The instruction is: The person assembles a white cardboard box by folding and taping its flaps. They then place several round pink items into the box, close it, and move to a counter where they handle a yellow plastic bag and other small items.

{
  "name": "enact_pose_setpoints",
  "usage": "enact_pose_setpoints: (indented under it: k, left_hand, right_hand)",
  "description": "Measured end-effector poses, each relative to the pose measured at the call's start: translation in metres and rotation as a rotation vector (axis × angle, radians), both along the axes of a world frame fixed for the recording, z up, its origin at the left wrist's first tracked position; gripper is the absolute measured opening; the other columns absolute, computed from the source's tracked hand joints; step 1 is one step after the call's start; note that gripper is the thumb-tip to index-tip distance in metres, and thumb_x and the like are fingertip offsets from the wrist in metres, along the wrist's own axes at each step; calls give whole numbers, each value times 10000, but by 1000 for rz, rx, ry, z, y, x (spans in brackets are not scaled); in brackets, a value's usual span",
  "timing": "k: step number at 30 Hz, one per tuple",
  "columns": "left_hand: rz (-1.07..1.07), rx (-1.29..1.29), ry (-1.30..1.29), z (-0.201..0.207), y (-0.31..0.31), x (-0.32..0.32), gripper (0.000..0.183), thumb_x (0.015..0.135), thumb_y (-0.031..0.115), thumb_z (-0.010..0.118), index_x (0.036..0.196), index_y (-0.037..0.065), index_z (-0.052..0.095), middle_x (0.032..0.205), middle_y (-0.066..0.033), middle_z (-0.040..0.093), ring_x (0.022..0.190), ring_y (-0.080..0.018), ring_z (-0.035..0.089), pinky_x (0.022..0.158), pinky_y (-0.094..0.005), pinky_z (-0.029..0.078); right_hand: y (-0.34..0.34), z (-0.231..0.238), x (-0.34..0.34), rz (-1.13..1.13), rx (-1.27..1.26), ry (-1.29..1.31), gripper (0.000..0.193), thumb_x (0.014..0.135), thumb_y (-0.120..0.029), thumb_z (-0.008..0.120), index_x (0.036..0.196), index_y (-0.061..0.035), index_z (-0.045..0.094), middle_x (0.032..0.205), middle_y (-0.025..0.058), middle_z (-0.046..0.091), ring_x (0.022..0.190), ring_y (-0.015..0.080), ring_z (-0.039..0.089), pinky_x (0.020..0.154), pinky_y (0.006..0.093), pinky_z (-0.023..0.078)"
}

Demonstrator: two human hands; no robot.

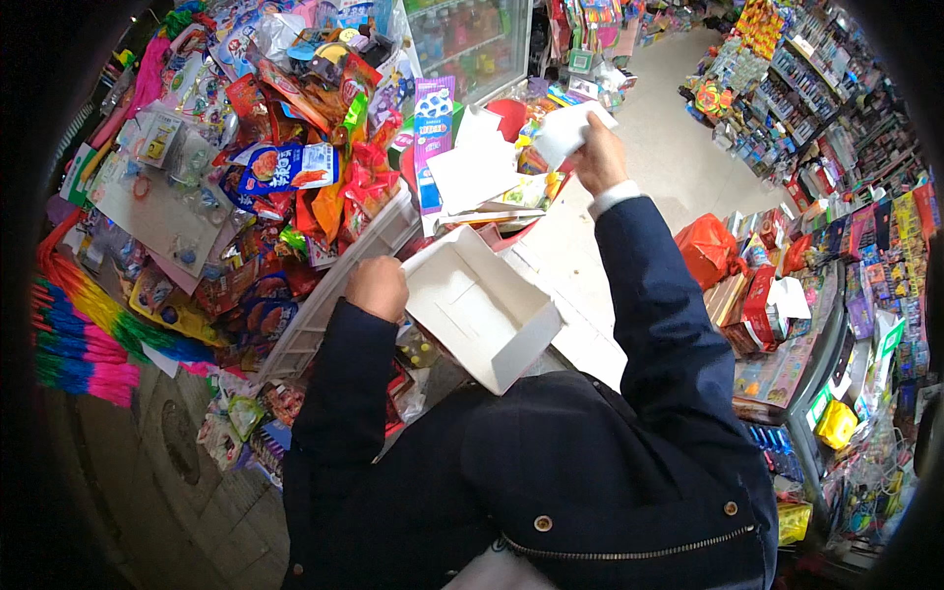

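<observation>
A shallow white cardboard box (470, 300) lies tilted in front of my body, its open side up and only bare white card inside. My left hand (378, 287) is closed at its left edge and holds it. Farther off to the right, my right hand (600, 159) pinches a small white piece of card (562, 136), raised above a heap of packaging. Beside that card, more white cardboard pieces (474, 175) are piled together. A tall purple package (433, 133) stands just left of them.
On the left, a white plastic crate (339, 280) is heaped with bright snack packets (285, 167). A glass-door drinks fridge (472, 44) stands behind. At the right are a red plastic bag (706, 246), a counter (836, 324) with goods, and crowded shelves (821, 74).
</observation>
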State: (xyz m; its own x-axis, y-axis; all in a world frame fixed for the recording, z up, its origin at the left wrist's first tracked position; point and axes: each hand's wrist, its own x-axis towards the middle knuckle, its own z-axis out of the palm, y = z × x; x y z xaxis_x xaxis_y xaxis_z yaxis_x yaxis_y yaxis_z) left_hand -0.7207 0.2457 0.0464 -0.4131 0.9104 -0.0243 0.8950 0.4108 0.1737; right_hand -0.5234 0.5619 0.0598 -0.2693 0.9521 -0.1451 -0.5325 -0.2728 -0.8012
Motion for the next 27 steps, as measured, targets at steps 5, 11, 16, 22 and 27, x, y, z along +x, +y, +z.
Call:
enact_pose_setpoints:
  k: [5,11,16,22,27]
  left_hand:
    - [44,103,8,-2,-16,-15,232,851,136,571,769,-36,703,841,-267,674,810,-446,661,744,-519,536]
    - [240,127,53,7,-23,5,181,810,73,575,725,-53,674,826,-301,670,757,-460,679,710,-502,567]
    - [280,243,-4,-2,-27,23,163,827,70,564,832,-65,656,812,-295,672,740,-468,674,683,-517,558]
    - [216,-21,-350,-13,-46,-2,240,843,149,620,890,-83,663,867,-334,657,895,-470,657,811,-540,520]
    - [-31,291,-99,46,-39,5,844,718,253,833,1392,-60,431,1376,-306,487,1304,-431,462,1088,-458,386]
  right_hand:
    - [-20,24,-33,389,644,-933,841,847,-662,637,1196,101,568,1064,221,673,950,349,671,828,414,519]
    - [-121,21,8,624,905,-1437,1187,682,-797,702,1106,277,426,907,369,651,850,460,704,692,451,590]
    - [-134,-4,23,512,883,-1511,603,837,-465,677,1002,113,627,865,288,689,782,424,696,753,477,564]
    - [-116,-2,78,538,194,-274,291,1012,-142,556,1238,33,612,856,-24,640,668,40,550,610,194,447]
    - [-109,16,87,816,373,-394,290,1022,-208,581,1231,-13,627,848,-62,610,654,-15,458,583,177,391]
